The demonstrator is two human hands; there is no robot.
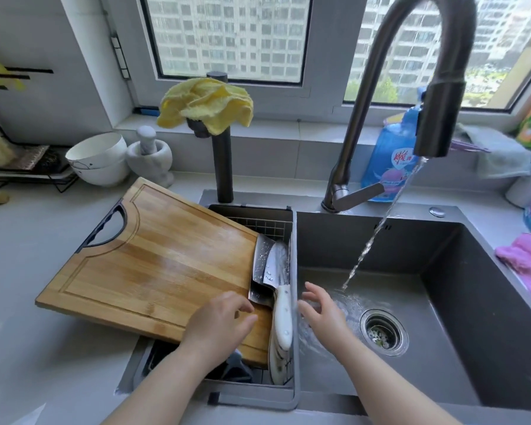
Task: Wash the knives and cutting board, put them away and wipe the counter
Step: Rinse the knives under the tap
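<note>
**Washing under way, wiping not yet begun**

The cutting board (154,259) is propped across the drainer basin (284,391) and tabletop (28,271), with the wet knives (273,271) laid at its right edge. Water is run into the sink (442,302). The left hand (221,320), perhaps touching the board, and the right hand (322,308) are held open, empty. Putting away remains.

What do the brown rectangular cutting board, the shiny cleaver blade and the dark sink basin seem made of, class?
The brown rectangular cutting board: probably bamboo, smooth; parallel golden strips show. The shiny cleaver blade: likely polished steel; it reflects light under droplets. The dark sink basin: matte grey, perhaps coated metal or composite; no glare.
</note>
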